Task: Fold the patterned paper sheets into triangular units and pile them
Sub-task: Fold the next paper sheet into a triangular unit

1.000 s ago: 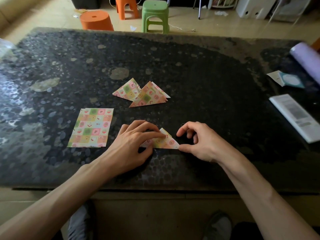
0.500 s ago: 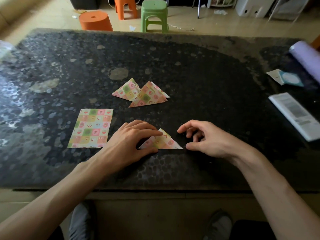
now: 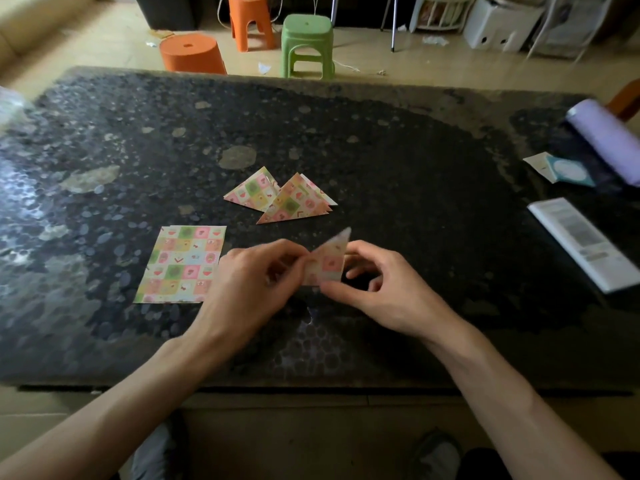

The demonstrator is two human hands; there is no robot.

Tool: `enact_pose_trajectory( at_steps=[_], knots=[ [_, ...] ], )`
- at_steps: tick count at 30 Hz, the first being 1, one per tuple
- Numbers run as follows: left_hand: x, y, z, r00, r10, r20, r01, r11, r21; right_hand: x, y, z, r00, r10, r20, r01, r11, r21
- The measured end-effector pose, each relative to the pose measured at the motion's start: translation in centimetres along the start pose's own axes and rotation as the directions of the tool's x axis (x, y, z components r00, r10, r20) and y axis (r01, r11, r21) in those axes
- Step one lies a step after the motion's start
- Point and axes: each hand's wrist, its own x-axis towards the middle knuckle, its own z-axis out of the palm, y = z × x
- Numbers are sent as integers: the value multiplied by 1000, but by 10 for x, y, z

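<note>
Pink-checked folded unit (image 3: 327, 261) tilts above the near part of the table (image 3: 415, 174), pinched by left hand (image 3: 256, 278) and right hand (image 3: 388, 289). Square the edges before creasing. The pile (image 3: 284, 199) lies just beyond, with flat sheets (image 3: 180, 265) to the left.

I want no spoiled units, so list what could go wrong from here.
1. The triangle is held up, pinched near its edges between the left hand and the right hand. Its folds might spring open or crease crookedly.
2. The pile lies loose and spread out, so setting another unit on it could scatter it.
</note>
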Motion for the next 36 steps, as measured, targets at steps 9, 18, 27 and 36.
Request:
enact_pose_trajectory(
  at_steps=[9,18,27,36],
  knots=[
    [4,3,-2,827,-425,368,548,753,-363,-2,-6,19,977,113,-183,-44,938,345],
    [3,6,-1,786,-486,382,619,622,-481,-3,-11,29,974,176,-144,-89,877,471],
    [5,5,-4,745,-507,433,666,589,-457,-3,-10,31,963,224,-150,-107,829,549],
    [3,9,-3,706,-519,481,708,504,-495,-5,-13,36,971,213,-112,-118,827,550]
  ],
)
